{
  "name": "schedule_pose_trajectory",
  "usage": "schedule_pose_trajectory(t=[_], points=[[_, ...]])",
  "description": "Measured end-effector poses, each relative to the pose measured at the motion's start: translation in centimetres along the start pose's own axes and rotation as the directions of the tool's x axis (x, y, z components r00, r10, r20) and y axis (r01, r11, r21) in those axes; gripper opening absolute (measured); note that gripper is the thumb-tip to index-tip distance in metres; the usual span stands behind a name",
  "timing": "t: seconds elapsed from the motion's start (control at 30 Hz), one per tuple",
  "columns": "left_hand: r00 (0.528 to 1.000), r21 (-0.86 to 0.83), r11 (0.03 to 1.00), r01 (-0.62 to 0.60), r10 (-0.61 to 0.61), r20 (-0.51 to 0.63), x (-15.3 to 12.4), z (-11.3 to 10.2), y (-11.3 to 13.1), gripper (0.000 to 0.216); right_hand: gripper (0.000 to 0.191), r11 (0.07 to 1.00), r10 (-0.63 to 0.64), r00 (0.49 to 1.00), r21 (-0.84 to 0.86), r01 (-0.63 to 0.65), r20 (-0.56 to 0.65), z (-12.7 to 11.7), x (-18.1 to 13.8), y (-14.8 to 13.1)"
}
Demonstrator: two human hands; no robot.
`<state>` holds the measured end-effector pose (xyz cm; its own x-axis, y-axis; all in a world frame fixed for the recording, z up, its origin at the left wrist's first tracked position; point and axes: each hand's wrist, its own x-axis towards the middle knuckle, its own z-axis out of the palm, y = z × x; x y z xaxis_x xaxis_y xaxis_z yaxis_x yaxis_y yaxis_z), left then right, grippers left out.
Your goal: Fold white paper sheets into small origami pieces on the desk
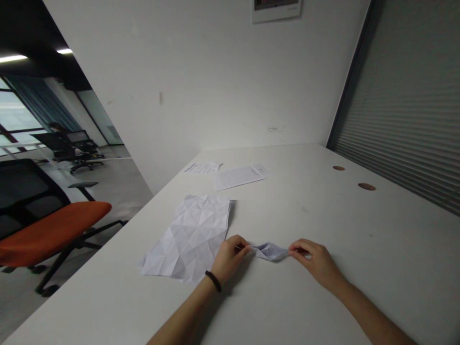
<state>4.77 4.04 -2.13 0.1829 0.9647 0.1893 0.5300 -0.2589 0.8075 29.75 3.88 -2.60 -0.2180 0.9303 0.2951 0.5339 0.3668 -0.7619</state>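
Note:
A small folded piece of white paper (270,250) lies stretched between my two hands on the white table (359,249). My left hand (230,258), with a black band on its wrist, pinches the paper's left end. My right hand (316,261) pinches the right end. Both sets of fingers are closed on the paper. Just left of my left hand lies a large creased white sheet (192,235), flat on the table.
Two printed sheets (239,176) lie farther back near the wall. Two round brown grommets (366,186) sit in the table at the right, beside a ribbed shutter. An orange office chair (53,227) stands left of the table edge.

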Motion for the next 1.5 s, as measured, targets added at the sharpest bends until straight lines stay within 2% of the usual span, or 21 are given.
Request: schedule_pose_trajectory(t=[0.07,0.17,0.23,0.3,0.37,0.43,0.53,0.63,0.77,0.97,1.07,1.2,1.5], points=[[0.999,0.042,0.998,-0.048,0.047,0.016,-0.2,0.2,0.4,0.011,0.013,0.999,-0.040,0.999,0.013,0.040,0.012,0.2,-0.1,-0.2],[0.978,0.161,0.964,-0.209,0.207,0.032,-0.4,0.0,1.1,0.017,0.014,0.995,-0.096,0.995,-0.018,0.096,0.011,0.3,-0.2,-0.4],[0.961,0.288,0.919,-0.269,0.275,0.020,-0.5,-0.5,1.5,0.025,0.016,0.992,-0.116,0.993,-0.055,0.114,-0.036,-0.3,0.0,-0.1],[0.960,0.452,0.858,-0.244,0.281,-0.015,-0.6,-1.2,1.6,0.032,0.019,0.989,-0.121,0.982,-0.102,0.107,-0.144,-1.4,0.2,0.6],[0.969,0.617,0.773,-0.147,0.237,-0.066,-0.6,-2.0,1.4,0.043,0.020,0.988,-0.085,0.959,-0.147,0.046,-0.271,-2.9,0.5,1.8],[0.983,0.740,0.672,0.006,0.133,-0.129,-0.6,-2.6,0.9,0.057,0.023,0.981,-0.017,0.923,-0.186,-0.060,-0.385,-4.5,0.8,3.3],[0.977,0.826,0.520,0.215,-0.115,-0.182,-0.5,-3.1,0.2,0.069,0.027,0.955,0.082,0.884,-0.217,-0.201,-0.460,-6.3,1.0,5.1],[0.954,0.856,0.445,0.263,-0.254,-0.161,-0.3,-3.3,-0.3,0.064,0.025,0.933,0.122,0.873,-0.247,-0.263,-0.471,-6.9,1.0,6.0],[0.957,0.855,0.451,0.254,-0.246,-0.154,0.0,-3.9,-0.3,0.056,0.022,0.924,0.137,0.887,-0.265,-0.275,-0.441,-6.8,1.0,6.3],[0.958,0.837,0.489,0.246,-0.257,-0.132,0.2,-4.9,0.3,0.052,0.033,0.915,0.118,0.886,-0.298,-0.273,-0.449,-6.6,1.2,6.6],[0.956,0.838,0.489,0.241,-0.267,-0.119,0.0,-4.8,0.4,0.055,0.032,0.916,0.055,0.879,-0.326,-0.233,-0.474,-6.5,1.1,6.4],[0.934,0.827,0.493,0.270,-0.342,-0.102,-0.1,-4.4,0.4,0.059,0.029,0.919,-0.057,0.862,-0.364,-0.151,-0.504,-6.4,1.1,5.4],[0.925,0.775,0.574,0.263,-0.378,-0.034,0.0,-5.3,-0.2,0.063,0.024,0.911,-0.196,0.865,-0.412,-0.013,-0.461,-6.0,1.0,4.0]])
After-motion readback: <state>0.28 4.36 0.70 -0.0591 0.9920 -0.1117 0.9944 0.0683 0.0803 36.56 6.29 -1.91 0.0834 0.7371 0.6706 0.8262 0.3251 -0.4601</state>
